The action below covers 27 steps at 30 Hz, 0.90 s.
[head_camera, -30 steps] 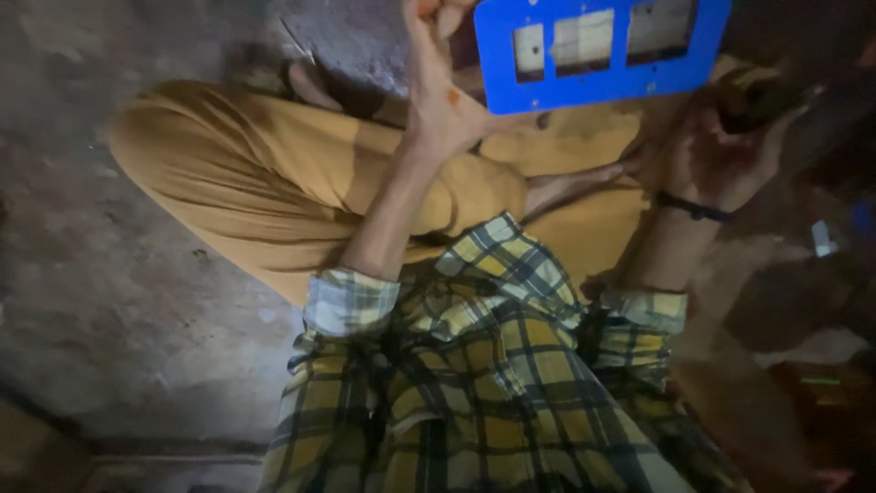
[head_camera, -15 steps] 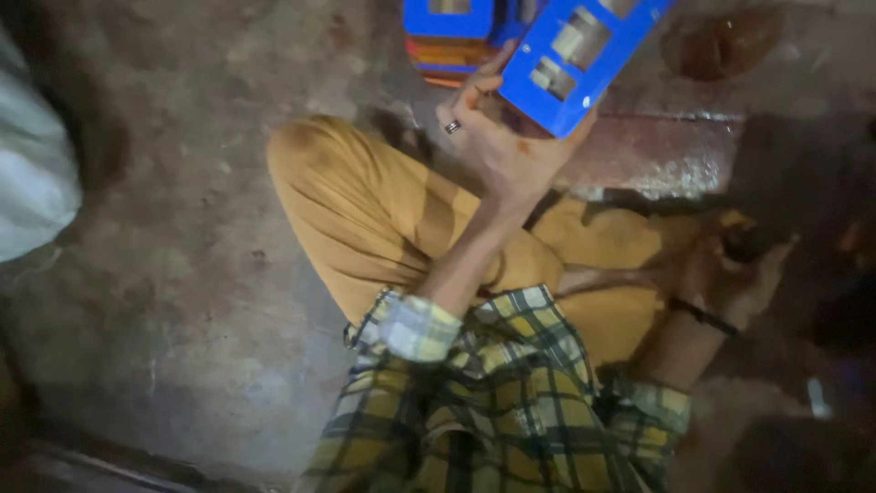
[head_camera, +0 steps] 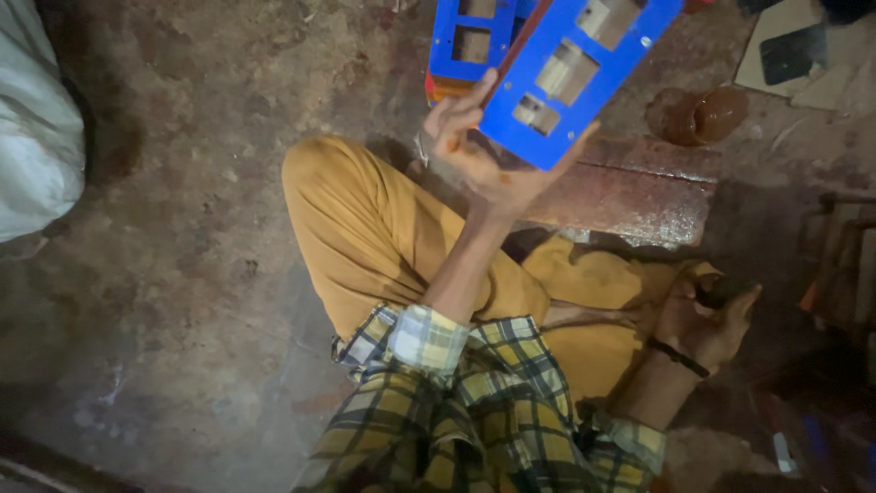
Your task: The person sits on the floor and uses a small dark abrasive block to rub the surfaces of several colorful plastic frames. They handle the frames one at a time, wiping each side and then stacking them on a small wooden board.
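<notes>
Left hand (head_camera: 488, 169) grips blue cut-out plate (head_camera: 575, 73) by its lower edge; stiff, light; right hand (head_camera: 703, 315) clasps a small dark object (head_camera: 721, 290)

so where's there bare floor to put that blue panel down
The widest bare patch is the concrete floor between the white sack and the bent knee. The left hand holds the blue panel over a crowded area: a stack of panels, a rusty slab and a brown jar. By the right hand it is dark and cluttered.
</notes>
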Available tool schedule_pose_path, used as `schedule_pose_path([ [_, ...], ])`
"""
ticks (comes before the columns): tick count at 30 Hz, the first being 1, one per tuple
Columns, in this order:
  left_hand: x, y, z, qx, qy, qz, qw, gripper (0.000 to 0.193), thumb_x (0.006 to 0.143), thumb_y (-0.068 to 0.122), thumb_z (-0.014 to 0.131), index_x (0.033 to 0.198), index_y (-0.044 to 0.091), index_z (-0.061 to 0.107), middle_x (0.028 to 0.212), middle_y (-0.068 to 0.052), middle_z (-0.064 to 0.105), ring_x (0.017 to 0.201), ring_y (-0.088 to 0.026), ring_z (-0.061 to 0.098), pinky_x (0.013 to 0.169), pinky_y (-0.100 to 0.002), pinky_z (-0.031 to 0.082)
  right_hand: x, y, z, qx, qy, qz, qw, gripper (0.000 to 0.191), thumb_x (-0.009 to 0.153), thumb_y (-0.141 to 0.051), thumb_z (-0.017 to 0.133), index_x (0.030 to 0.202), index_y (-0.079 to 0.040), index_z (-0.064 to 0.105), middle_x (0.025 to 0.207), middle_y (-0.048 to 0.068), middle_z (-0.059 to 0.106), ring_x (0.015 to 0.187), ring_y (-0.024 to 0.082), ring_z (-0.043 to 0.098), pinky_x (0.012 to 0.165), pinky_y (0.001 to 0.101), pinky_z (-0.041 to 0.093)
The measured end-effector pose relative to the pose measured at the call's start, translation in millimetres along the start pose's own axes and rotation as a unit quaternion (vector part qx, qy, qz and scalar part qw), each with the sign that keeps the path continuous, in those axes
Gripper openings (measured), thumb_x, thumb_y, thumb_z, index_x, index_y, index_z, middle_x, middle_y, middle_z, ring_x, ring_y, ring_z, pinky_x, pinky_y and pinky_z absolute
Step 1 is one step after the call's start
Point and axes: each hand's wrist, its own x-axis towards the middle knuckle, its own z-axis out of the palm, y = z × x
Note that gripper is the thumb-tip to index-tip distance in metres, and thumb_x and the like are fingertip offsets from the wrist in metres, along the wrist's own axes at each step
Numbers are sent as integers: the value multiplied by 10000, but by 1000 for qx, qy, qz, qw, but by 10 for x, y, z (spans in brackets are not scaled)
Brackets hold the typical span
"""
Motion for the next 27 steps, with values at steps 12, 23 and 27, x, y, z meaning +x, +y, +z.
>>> schedule_pose_path([
  [12, 332, 301, -177, -126, 9, 37, 991, 1218, 621, 456, 994, 1437, 176, 135, 1320, -81, 559, 1215, -189, 507, 1020, -367, 372, 43, 16, -101, 40, 61, -15, 997, 246, 1035, -219, 778, 1190, -70, 658, 1023, 87, 628, 936, 231, 589, 787, 353, 446],
  [23, 310, 591, -262, -111, -19, -88, 990, 1133, 740, 389, 959, 1467, 67, 152, 1368, -75, 404, 1266, -188, 539, 981, -343, 465, 122, 21, -5, 4, 146, -26, 989, 311, 960, -245, 785, 1130, -16, 661, 1003, 97, 627, 998, 251, 565, 1020, 495, 506],
  [27, 280, 480, -219, -83, 7, -53, 995, 1219, 765, 354, 949, 1489, -16, 39, 1390, -83, 408, 1294, -217, 544, 994, -353, 456, 95, 14, -35, 5, 82, -16, 997, 295, 988, -256, 785, 1126, -42, 637, 1019, 77, 608, 1005, 239, 562, 954, 435, 490],
])
